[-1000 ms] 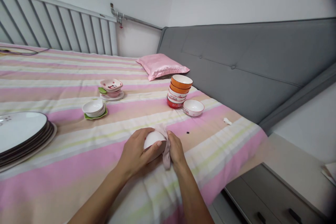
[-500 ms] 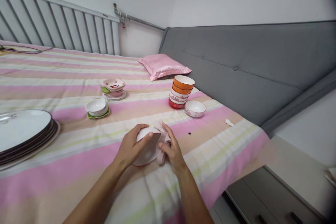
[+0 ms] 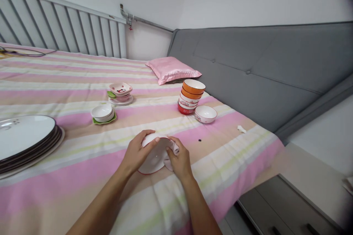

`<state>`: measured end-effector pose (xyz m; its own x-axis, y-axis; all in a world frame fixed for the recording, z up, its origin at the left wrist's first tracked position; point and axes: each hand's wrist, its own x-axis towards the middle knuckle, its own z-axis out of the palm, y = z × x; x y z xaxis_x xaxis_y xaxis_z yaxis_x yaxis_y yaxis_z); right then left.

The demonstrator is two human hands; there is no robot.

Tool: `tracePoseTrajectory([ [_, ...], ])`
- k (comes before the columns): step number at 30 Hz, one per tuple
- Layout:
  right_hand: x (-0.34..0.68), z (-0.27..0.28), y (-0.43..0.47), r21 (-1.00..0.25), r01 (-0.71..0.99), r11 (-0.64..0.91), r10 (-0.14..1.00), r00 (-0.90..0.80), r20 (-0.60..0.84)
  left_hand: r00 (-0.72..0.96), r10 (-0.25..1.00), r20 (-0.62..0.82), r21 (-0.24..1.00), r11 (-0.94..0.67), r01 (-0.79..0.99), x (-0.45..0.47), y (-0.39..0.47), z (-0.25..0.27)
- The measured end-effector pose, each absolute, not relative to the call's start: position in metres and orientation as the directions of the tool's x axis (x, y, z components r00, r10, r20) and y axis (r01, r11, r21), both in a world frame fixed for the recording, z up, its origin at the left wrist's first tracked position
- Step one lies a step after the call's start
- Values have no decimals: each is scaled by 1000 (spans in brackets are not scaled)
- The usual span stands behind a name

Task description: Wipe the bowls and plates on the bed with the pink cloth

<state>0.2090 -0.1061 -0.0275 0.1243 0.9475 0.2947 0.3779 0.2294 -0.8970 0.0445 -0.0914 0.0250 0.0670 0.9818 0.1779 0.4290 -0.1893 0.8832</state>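
A white bowl with a red rim point(image 3: 154, 156) is tipped on its side just above the bed, its inside turned toward me. My left hand point(image 3: 139, 150) grips it by the left side, thumb over the rim and fingers behind. On the right, my right hand point(image 3: 178, 158) pinches a pale pink cloth point(image 3: 168, 164) against the bowl's rim, with the thumb on the inner side. Much of the cloth is hidden by that hand. Beyond the hands, a similar white bowl point(image 3: 206, 114) stands upright beside a leaning stack of orange, white and red bowls point(image 3: 192, 96).
Large oval plates point(image 3: 27, 136) are piled at the left. Small white dishes point(image 3: 102, 112) and pink dishes point(image 3: 120, 91) form two stacks farther back. A pink pillow point(image 3: 173, 69) lies near the grey headboard point(image 3: 248, 55). A crumpled white scrap point(image 3: 241, 129) rests near the bed's right edge.
My right hand has closed in on the bowl's rim, with its fingers now curled over the edge and the cloth bunched lower. The left hand keeps its hold almost unchanged.
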Motion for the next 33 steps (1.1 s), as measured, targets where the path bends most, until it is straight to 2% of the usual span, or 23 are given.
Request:
tracePoseTrajectory([
  [8,206,-27,-108,-870,469,151,965,119,232,-44,999,24,931,-6,366,39,-85,22],
  [17,203,-28,-109,-854,497,155,966,105,236,-89,996,-18,963,41,265,37,-83,25],
  [23,202,-27,-110,-839,528,131,969,111,221,-141,984,-108,981,128,148,35,-80,19],
  [28,201,-26,-111,-832,539,130,968,114,225,-142,961,-237,971,229,-67,33,-77,12],
  [31,201,-26,-111,-844,518,141,964,123,237,-125,934,-336,922,299,-246,36,-77,10],
  [33,202,-27,-110,-862,487,143,957,153,246,-132,926,-353,894,292,-338,43,-79,9],
])
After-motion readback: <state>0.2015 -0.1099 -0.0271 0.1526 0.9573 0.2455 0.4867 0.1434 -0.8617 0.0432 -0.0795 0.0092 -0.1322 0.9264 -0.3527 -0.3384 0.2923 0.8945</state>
